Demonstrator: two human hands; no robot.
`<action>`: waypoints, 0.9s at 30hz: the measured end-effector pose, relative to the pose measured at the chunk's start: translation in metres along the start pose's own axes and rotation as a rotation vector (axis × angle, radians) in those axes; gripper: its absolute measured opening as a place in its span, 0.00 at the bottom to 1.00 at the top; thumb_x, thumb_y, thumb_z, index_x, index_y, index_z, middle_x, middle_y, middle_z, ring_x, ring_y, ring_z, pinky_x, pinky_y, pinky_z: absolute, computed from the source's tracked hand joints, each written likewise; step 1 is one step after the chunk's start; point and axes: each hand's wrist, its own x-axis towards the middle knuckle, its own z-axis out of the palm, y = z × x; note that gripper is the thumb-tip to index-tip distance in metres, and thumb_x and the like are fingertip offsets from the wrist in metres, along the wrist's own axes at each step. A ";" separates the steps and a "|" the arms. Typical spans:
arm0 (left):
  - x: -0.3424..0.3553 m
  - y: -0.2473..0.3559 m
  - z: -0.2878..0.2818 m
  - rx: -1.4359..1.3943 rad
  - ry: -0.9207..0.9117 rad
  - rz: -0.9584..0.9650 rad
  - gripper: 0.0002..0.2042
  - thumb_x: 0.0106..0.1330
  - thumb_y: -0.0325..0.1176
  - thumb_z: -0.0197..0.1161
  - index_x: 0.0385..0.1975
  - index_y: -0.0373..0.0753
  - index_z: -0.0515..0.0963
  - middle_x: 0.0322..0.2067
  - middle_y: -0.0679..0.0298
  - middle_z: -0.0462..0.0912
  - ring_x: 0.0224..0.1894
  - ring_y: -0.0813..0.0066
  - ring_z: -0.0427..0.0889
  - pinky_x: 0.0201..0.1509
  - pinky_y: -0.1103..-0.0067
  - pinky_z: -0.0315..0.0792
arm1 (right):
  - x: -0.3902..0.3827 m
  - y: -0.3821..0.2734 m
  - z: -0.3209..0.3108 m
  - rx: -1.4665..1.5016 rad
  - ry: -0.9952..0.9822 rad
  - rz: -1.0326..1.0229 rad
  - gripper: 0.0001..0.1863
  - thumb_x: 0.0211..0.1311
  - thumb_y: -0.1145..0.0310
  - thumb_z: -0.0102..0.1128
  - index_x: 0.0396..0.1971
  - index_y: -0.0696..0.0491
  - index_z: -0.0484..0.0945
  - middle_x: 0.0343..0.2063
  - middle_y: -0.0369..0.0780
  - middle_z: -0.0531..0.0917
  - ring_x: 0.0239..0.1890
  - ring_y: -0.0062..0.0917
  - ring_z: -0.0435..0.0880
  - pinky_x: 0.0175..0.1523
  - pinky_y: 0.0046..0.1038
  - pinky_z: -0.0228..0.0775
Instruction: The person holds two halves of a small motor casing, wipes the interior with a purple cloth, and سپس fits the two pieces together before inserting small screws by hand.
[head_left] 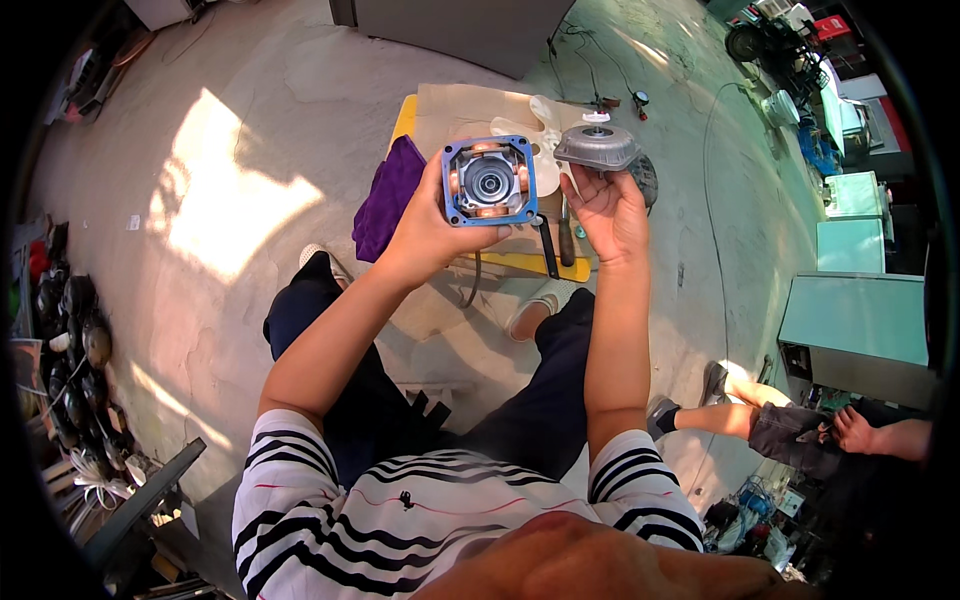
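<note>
My left hand [432, 228] grips a square motor housing [490, 182] with a blue rim, copper windings and a round centre seen from above. My right hand [610, 212] holds a grey metal cover [597, 150] with a small white piece on top, just right of the housing. Behind them a white fan blade [545, 125] lies on cardboard [450, 104] over a yellow surface [519, 265]. A dark bar-like tool [548, 248] and a screwdriver [566, 242] lie below the hands, and a purple cloth [385, 205] hangs at the left.
A grey cabinet [450, 30] stands beyond the work surface, with loose cables and a gauge [640, 100] on the floor. Dark cluttered parts [75, 350] line the left. Pale green cabinets [855, 315] stand at the right, where another person [790, 440] sits near me.
</note>
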 end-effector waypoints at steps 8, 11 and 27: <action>-0.002 -0.006 -0.004 -0.351 -0.058 -0.110 0.42 0.51 0.19 0.72 0.67 0.46 0.58 0.57 0.65 0.72 0.59 0.73 0.75 0.57 0.75 0.73 | -0.001 0.001 0.012 0.105 -0.104 0.010 0.19 0.69 0.71 0.56 0.56 0.62 0.70 0.53 0.49 0.78 0.57 0.43 0.80 0.67 0.42 0.70; -0.002 -0.005 -0.002 -0.400 -0.087 -0.151 0.44 0.51 0.17 0.70 0.69 0.46 0.54 0.59 0.62 0.69 0.61 0.67 0.73 0.64 0.67 0.73 | -0.001 0.000 0.010 0.109 -0.091 0.030 0.18 0.68 0.70 0.57 0.55 0.60 0.70 0.52 0.48 0.78 0.57 0.43 0.80 0.66 0.43 0.70; -0.004 -0.002 -0.009 -0.450 -0.158 -0.218 0.40 0.56 0.21 0.70 0.67 0.46 0.54 0.59 0.60 0.69 0.60 0.66 0.75 0.62 0.62 0.76 | 0.000 0.004 0.010 0.172 -0.169 0.048 0.24 0.69 0.67 0.56 0.60 0.61 0.65 0.58 0.51 0.73 0.62 0.48 0.74 0.71 0.54 0.60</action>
